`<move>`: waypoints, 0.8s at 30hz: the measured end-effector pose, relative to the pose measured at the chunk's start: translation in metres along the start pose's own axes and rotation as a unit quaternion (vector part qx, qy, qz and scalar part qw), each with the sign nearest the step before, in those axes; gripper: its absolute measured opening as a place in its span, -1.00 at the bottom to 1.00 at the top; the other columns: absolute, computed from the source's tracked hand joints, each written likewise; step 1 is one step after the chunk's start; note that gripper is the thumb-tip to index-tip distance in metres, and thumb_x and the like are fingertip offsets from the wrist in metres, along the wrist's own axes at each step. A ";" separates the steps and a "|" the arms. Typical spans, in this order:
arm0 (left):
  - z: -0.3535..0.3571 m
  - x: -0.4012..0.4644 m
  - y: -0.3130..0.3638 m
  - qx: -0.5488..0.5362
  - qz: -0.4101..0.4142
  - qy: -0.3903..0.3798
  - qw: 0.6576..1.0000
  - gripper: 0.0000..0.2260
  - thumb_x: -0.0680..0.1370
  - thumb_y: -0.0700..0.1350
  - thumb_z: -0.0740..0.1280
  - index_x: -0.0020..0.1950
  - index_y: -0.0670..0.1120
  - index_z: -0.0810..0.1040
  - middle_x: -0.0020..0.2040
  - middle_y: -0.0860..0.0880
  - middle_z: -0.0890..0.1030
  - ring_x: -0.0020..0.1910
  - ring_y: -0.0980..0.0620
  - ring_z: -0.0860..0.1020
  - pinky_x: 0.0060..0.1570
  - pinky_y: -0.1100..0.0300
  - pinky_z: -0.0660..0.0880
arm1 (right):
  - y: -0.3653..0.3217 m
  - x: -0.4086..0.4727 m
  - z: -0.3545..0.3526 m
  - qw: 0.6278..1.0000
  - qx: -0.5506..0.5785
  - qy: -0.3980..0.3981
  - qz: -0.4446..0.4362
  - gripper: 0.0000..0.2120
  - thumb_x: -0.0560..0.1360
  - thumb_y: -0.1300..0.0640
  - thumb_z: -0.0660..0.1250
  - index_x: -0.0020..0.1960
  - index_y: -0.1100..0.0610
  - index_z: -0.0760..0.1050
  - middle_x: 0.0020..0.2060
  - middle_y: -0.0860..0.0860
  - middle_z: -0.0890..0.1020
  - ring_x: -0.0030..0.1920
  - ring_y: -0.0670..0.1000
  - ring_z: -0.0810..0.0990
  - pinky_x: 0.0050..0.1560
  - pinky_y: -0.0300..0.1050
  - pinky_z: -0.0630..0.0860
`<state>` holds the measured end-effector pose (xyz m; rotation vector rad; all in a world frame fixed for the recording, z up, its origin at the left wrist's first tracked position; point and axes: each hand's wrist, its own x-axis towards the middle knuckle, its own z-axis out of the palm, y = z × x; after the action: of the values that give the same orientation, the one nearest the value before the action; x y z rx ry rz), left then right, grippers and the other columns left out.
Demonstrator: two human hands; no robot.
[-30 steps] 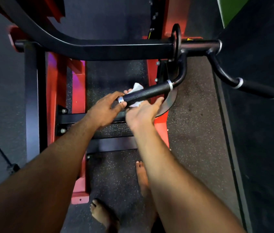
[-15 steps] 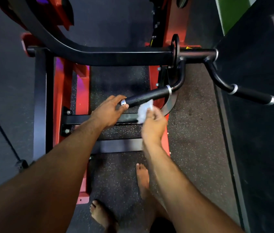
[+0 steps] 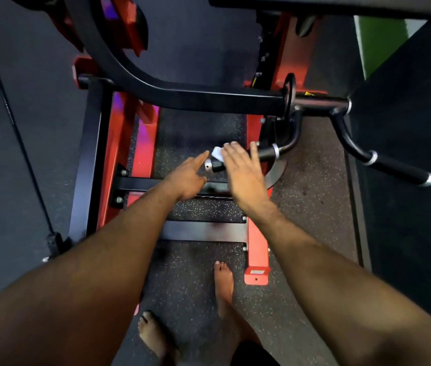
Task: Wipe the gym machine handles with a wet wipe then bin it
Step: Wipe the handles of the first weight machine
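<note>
The near black handle of the red and black gym machine runs from its silver end cap leftward under my right hand. That hand lies palm down across the grip with fingers stretched out, pressing the white wet wipe against it; only a corner of the wipe shows past the fingertips. My left hand is just left of the end cap, fingers straight, index tip pointing near the cap and holding nothing. A second black handle sticks out to the right, untouched.
A curved black arm of the machine crosses above the hands. Red frame rails run on both sides over speckled rubber flooring. My bare feet stand below. A thin cable slants at the left. No bin is in view.
My right hand moved up from below the handle and now lies over it with the wipe. My left hand released the handle's end and straightened its fingers. The view shifted slightly.
</note>
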<state>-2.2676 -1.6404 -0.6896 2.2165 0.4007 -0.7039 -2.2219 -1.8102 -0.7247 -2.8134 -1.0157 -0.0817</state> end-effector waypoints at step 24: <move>-0.119 -0.302 0.049 -0.455 0.066 0.263 0.848 -0.98 0.63 -0.25 0.36 0.04 -0.17 0.58 -0.14 -0.02 0.67 -0.14 0.08 0.59 -0.10 0.16 0.57 | -0.167 -0.009 -0.275 0.777 0.611 -0.111 0.103 -0.84 0.61 0.14 0.30 0.05 0.07 0.67 -0.10 -0.04 0.72 -0.10 -0.11 0.61 0.02 -0.10 0.51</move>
<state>-2.4421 -1.6026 -0.4139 1.4426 0.6720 0.2029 -2.3359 -1.7325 -0.4341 -1.6736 -0.4449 0.6913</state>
